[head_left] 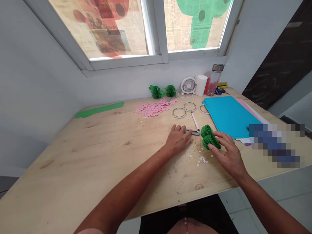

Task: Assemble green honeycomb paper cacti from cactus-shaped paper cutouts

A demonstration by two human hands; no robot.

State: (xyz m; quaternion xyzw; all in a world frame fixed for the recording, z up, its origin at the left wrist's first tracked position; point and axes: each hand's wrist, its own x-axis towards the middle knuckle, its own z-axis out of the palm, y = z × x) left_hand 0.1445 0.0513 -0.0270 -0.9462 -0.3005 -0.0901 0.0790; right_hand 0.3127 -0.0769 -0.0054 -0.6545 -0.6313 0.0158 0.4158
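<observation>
In my right hand (227, 152) is a green layered paper piece (211, 142), held at its right side between thumb and fingers. My left hand (178, 139) rests on the wooden table (102, 162), its fingers spread over the left end of a small blue-grey tool (193, 132); whether they grip it I cannot tell. A white pen (195, 121) lies just behind the tool. Small white paper bits (201, 160) and brown crumbs are scattered in front of the green piece.
Pink paper cutouts (156, 108), tape rings (179, 112) and two green paper shapes (170, 91) are farther back. A fan (188, 85), white cylinder (201, 85) and glass bottle (214, 79) stand by the wall. Blue sheets (231, 115) lie right; a green strip (99, 110) lies left.
</observation>
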